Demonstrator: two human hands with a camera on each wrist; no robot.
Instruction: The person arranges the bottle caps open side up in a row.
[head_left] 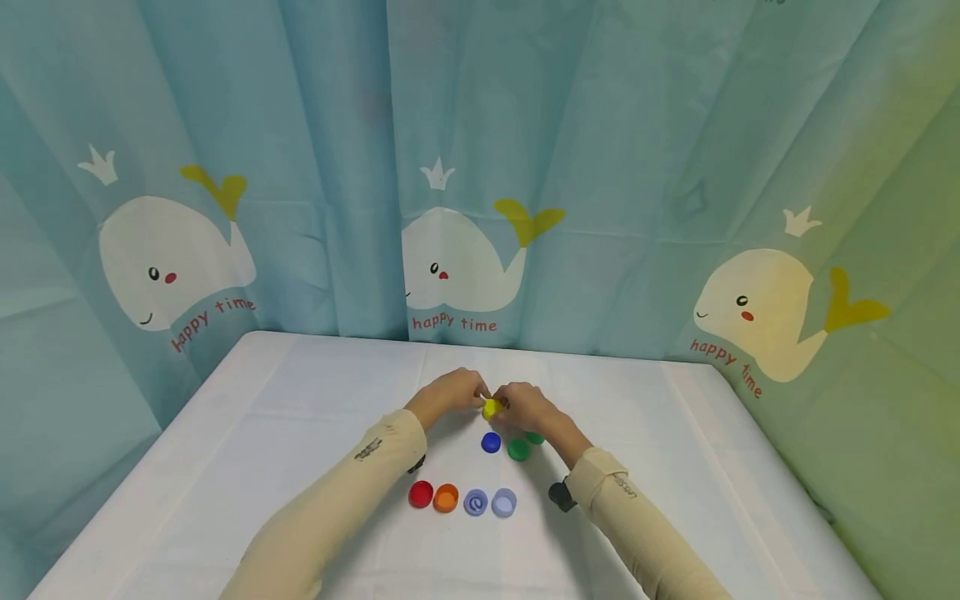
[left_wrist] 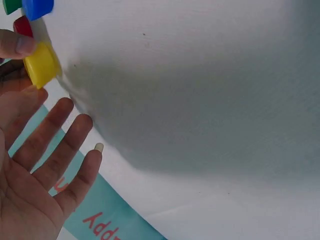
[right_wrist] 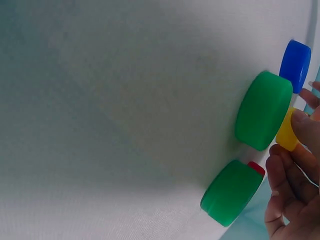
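Observation:
Both hands meet over the far middle of the table at a small yellow bottle cap point(head_left: 491, 409). My left hand point(head_left: 452, 390) pinches it with thumb and finger; in the left wrist view the other fingers point(left_wrist: 82, 125) are spread away from it. From the other side, my right hand point(head_left: 531, 408) grips the same yellow cap, thumb on its near face in the right wrist view. Just nearer than the hands lie a blue cap point(head_left: 491, 442) and a green cap point(head_left: 518, 450). A second green cap point(head_left: 535, 437) is partly hidden by the right hand.
Nearer the person, a row holds a red cap point(head_left: 421, 494), an orange cap point(head_left: 446, 498) and two pale purple caps point(head_left: 504, 502). A bit of red point(right_wrist: 257, 168) shows behind a green cap in the right wrist view. A whale-print curtain point(head_left: 360, 250) hangs behind the white table point(head_left: 300, 400).

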